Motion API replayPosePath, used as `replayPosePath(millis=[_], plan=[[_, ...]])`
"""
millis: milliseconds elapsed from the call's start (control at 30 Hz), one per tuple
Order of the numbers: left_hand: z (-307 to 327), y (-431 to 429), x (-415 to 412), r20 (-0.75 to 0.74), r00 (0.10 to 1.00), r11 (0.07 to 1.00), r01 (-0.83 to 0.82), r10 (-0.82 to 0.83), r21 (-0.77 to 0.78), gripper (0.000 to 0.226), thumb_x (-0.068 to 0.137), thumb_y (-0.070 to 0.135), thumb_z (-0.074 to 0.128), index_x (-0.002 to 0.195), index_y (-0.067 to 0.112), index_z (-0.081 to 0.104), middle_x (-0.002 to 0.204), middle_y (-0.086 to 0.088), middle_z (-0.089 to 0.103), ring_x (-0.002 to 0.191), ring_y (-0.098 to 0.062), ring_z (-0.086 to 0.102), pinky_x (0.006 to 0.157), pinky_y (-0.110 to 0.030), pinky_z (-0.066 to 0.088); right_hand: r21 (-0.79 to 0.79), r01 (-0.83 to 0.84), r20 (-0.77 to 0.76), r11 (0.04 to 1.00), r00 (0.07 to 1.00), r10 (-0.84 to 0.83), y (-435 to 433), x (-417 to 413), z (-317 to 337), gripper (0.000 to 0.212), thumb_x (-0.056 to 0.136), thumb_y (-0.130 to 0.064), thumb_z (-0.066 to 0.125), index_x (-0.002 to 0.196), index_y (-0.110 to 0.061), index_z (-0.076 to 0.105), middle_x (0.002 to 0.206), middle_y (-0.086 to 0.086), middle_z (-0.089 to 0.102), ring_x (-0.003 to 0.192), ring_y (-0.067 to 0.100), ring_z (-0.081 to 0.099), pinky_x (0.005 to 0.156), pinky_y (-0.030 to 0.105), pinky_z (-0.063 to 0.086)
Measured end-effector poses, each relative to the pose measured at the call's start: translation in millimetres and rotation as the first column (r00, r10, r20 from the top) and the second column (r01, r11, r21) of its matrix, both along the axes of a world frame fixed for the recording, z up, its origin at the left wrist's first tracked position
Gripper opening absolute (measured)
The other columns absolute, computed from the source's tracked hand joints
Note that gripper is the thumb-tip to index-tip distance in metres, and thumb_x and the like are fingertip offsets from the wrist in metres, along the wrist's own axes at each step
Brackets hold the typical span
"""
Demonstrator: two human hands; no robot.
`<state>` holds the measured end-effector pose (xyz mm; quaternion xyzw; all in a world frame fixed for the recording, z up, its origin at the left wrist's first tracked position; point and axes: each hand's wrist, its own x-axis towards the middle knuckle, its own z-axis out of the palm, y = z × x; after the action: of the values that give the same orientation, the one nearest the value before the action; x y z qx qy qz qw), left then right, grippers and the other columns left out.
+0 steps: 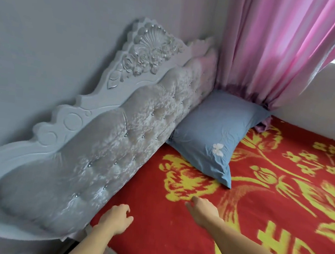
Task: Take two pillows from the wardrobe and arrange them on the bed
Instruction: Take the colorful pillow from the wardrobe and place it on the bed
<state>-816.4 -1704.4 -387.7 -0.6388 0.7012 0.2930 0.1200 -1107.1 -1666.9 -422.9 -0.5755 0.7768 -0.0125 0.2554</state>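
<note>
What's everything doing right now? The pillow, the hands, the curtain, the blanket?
Blue pillow: lying on the bed, leaning on the headboard, far corner.
Left hand: empty, fingers loosely curled, over the blanket.
Right hand: empty, reaching toward the pillow.
Pink curtain: drawn aside, bunched behind the pillow.
Red and yellow blanket: spread flat.

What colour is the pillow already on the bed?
Blue, with a small white butterfly motif; the pillow shows in the head view.
</note>
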Motion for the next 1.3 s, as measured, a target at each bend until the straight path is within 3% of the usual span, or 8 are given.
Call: replayPosePath(millis=[167,300,400,533,600,733,1033,1300], plan=[[30.0,33.8,0.7,-0.047,0.999,0.999,-0.022,0.021,-0.039,0.039,0.087,0.043,0.052,0.122,0.026,0.055,0.12,-0.004,0.062,0.105,-0.023,0.06,0.09,-0.035,0.05,-0.115,-0.096,-0.069,0.989,0.994,0.088,20.1,9.8,42.2,0.04,0.091,-0.053,0.039,0.103,-0.019,0.058,0.101,0.005,0.067,0.092,0.029,0.063,0.063,0.034,0.041],[36.5,75.3,7.0,-0.045,0.998,0.997,-0.036,0.033,-0.073,0.039,0.087,0.045,0.051,0.122,0.029,0.054,0.114,-0.001,0.064,0.102,-0.021,0.06,0.081,-0.033,0.048,-0.112,-0.165,-0.132,0.98,0.98,0.15,40.7,15.2,48.5,0.038,0.092,-0.051,0.041,0.096,-0.018,0.059,0.099,0.004,0.067,0.09,0.027,0.063,0.063,0.033,0.041],[39.6,126.1,25.7,-0.028,0.998,0.997,-0.065,0.064,-0.044,0.04,0.088,0.042,0.05,0.124,0.025,0.053,0.119,-0.005,0.06,0.104,-0.024,0.058,0.086,-0.035,0.048,-0.104,-0.225,-0.147,0.969,0.967,0.208,72.3,34.4,50.4,0.036,0.093,-0.049,0.042,0.094,-0.017,0.058,0.098,0.005,0.067,0.088,0.028,0.063,0.062,0.033,0.041],[46.7,210.5,58.4,-0.038,0.993,0.992,-0.112,0.109,-0.059,0.029,0.088,0.038,0.05,0.11,0.021,0.057,0.1,-0.001,0.062,0.095,-0.023,0.06,0.078,-0.035,0.048,-0.138,-0.313,-0.148,0.94,0.945,0.293,138.9,73.4,51.4,0.037,0.092,-0.05,0.043,0.1,-0.017,0.058,0.102,0.006,0.067,0.094,0.029,0.063,0.067,0.036,0.043],[45.7,260.3,71.8,-0.035,0.991,0.989,-0.131,0.129,-0.067,0.03,0.088,0.038,0.05,0.111,0.021,0.058,0.107,-0.005,0.066,0.099,-0.027,0.061,0.082,-0.037,0.05,-0.143,-0.373,-0.14,0.917,0.924,0.355,178.5,91.6,51.3,0.038,0.092,-0.049,0.042,0.101,-0.016,0.058,0.102,0.007,0.066,0.094,0.03,0.063,0.067,0.037,0.043],[38.1,365.9,102.7,-0.022,0.985,0.985,-0.173,0.173,0.005,0.041,0.089,0.039,0.053,0.124,0.019,0.054,0.121,-0.008,0.061,0.11,-0.027,0.057,0.094,-0.038,0.047,-0.1,-0.493,-0.122,0.864,0.868,0.481,256.0,125.3,50.0,0.038,0.093,-0.048,0.041,0.104,-0.016,0.057,0.101,0.005,0.065,0.093,0.028,0.062,0.069,0.037,0.045],[19.2,554.5,191.9,0.073,0.943,0.936,-0.33,0.323,0.123,0.039,0.089,0.037,0.053,0.122,0.017,0.055,0.128,-0.012,0.058,0.115,-0.029,0.056,0.094,-0.033,0.045,0.022,-0.654,-0.135,0.756,0.747,0.651,373.8,218.6,46.6,0.031,0.092,-0.043,0.042,0.101,-0.018,0.058,0.105,0.004,0.066,0.091,0.027,0.062,0.072,0.037,0.048],[0.1,684.1,325.7,0.03,0.931,0.924,-0.365,0.364,0.117,0.036,0.086,0.035,0.056,0.118,0.019,0.057,0.123,-0.015,0.058,0.114,-0.03,0.054,0.094,-0.032,0.045,0.068,-0.621,-0.162,0.781,0.765,0.623,495.5,339.5,6.5,0.03,0.091,-0.038,0.041,0.1,-0.018,0.062,0.11,0.007,0.066,0.099,0.029,0.063,0.071,0.034,0.046]])
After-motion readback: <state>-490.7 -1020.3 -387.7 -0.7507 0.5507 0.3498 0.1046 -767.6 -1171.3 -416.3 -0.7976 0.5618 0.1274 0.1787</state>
